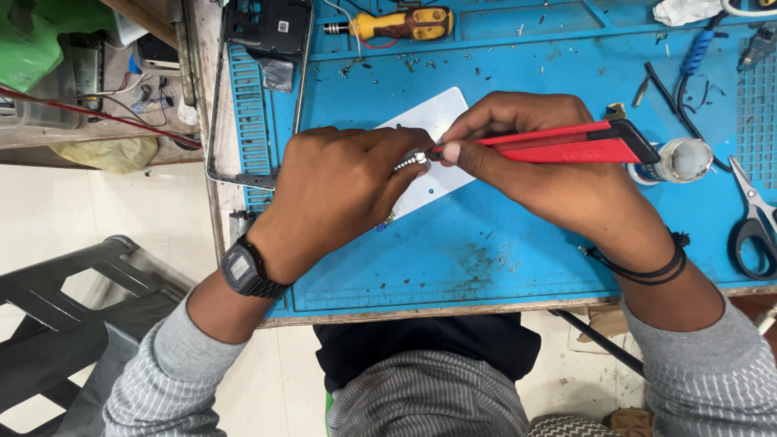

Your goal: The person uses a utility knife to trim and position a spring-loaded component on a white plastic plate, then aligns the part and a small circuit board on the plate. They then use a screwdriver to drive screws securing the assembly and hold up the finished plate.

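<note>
The left hand (340, 190) is clenched around a small silvery part (411, 160), pinning it over the white plate (437, 121) at the middle of the blue mat (486, 251). The right hand (534, 162) grasps a red knife (566, 144), its tip touching that part. I judge the work mid-step: the part is not yet freed, and the yellow screwdriver (401, 24) lies at the far edge, the scissors (753, 222) at the right.
</note>
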Demonstrator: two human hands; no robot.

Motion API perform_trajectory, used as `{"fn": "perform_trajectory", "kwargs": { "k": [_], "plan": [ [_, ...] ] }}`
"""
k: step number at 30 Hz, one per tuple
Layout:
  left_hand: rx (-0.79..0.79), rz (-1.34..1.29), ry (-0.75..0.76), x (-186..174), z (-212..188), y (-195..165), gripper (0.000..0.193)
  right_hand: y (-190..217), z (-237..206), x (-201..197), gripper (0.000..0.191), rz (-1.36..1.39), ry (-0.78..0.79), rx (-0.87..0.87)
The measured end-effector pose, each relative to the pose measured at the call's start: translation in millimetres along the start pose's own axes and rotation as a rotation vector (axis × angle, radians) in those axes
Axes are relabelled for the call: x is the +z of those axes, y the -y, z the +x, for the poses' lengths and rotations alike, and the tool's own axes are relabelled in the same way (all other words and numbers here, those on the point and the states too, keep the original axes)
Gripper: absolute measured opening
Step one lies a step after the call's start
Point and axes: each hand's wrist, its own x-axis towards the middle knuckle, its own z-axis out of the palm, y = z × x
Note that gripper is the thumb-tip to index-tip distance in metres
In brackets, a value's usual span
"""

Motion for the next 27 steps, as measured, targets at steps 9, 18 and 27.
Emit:
{"fn": "perform_trajectory", "kwargs": {
  "k": [9, 18, 27],
  "plan": [
    [-0.004, 0.004, 0.002, 0.2, 0.1, -0.4, 0.025, -1.0, 0.0, -0.3, 0.014, 0.02, -0.01, -0.009],
    [-0.015, -0.007, 0.004, 1.2, -0.7, -0.5, 0.023, -2.0, 0.3, 0.6, 0.014, -0.012, -0.015, -0.006],
    [-0.021, 0.015, 0.025, 0.1, 0.6, -0.6, 0.023, -0.5, -0.7, 1.4, 0.014, -0.015, -0.014, 0.025]
  ]
}}
